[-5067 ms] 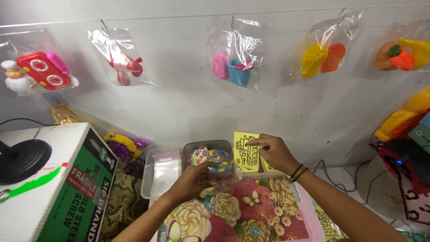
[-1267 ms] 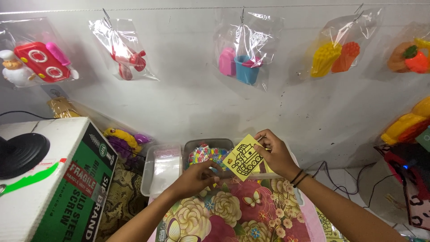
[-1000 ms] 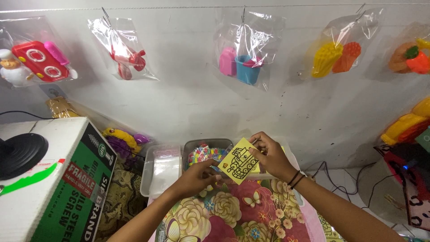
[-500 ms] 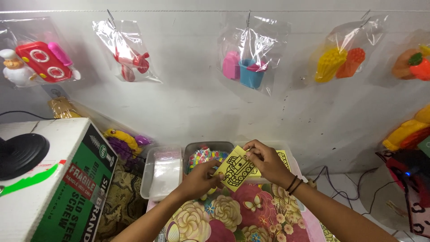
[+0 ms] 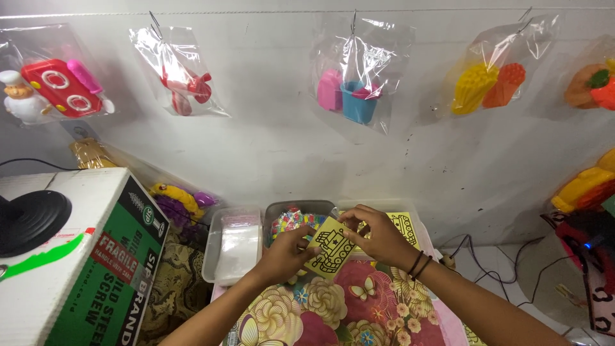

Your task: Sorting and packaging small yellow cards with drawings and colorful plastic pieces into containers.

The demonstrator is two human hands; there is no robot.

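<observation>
Both hands met over the flowered cloth on the bench, sharing one small yellow card printed with a black line drawing. The left hand was curled nearly closed, its thumb and fingertips pinching the card's left edge. The right hand, with dark bands at the wrist, was half closed too — its fingers pressed to the card's upper right corner, the thumb hidden from where I stood. The card hung tilted like a diamond just above the cloth, in front of a grey tray filled with bright mixed-colour bits.

Left of that tray sat a clear tray holding something white, and behind the right hand lay a stack of more yellow cards. A white and green cardboard box stood at the far left with a round black object on its top. On the wall above, clear bags of plastic toys hung in a row — red, pink, blue, yellow and orange pieces inside
</observation>
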